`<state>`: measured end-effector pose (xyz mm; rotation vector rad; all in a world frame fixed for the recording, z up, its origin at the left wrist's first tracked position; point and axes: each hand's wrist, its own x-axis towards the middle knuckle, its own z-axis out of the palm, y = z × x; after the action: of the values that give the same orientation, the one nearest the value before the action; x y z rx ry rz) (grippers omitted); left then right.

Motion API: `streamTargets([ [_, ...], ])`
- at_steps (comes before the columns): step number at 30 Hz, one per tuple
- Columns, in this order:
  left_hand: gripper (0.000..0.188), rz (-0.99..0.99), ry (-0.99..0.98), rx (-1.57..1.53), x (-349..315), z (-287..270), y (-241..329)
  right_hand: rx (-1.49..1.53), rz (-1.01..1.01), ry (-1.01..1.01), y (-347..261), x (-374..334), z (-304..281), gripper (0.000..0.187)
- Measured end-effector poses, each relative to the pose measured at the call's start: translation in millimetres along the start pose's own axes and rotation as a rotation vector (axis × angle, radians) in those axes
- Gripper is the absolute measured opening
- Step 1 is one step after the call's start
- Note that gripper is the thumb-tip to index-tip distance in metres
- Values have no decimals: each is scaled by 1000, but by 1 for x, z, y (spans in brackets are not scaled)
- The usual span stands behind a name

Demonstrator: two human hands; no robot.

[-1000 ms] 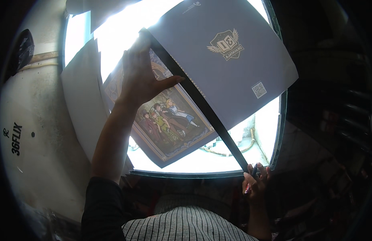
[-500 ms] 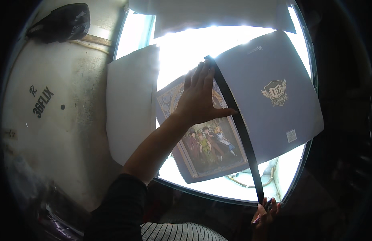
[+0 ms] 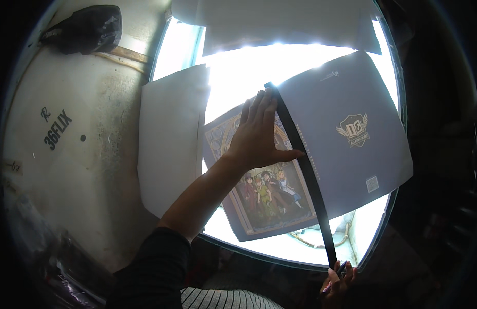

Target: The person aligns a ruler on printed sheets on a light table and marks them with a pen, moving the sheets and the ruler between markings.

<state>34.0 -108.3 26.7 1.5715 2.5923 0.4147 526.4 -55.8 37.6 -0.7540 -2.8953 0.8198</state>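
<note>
My left hand (image 3: pixel 256 136) lies flat on a printed cover sheet (image 3: pixel 362 154), fingers stretched out and thumb spread to the right. Its fingertips and thumb press on a long black straight strip (image 3: pixel 300 147), like a ruler, which crosses the sheet at a slant and runs past its near edge. The sheet is greyish blue, with a framed picture of cartoon figures on its left part and a winged crest on its right. At the strip's near end my right hand (image 3: pixel 340 283) is closed around a slim dark tool (image 3: pixel 343 268). Its exact kind is too small to tell.
Beneath the sheet is a brightly lit glass-topped table (image 3: pixel 238 67) with a dark rim. A blank pale sheet (image 3: pixel 171 139) lies at left, another (image 3: pixel 290 23) at the far side. A worn whitish surface (image 3: pixel 58 170) to the left bears a black plastic bag (image 3: pixel 91 28).
The whole scene sits slightly lower in the picture. Both hands, the strip and the sheet keep nearly the same places relative to one another.
</note>
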Motion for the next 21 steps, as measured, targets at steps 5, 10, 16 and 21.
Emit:
streamTargets([
  [5,123,-22,9,22,0,0,3,-83,-103,151,12,-11,11,29],
  [10,122,-31,6,3,-1,-1,3,70,-69,200,9,-2,7,34],
  [16,121,-36,8,3,-1,-1,2,-18,-37,156,10,-7,10,40],
  [21,121,-31,14,-5,-2,2,1,-8,-53,176,0,3,1,39],
])
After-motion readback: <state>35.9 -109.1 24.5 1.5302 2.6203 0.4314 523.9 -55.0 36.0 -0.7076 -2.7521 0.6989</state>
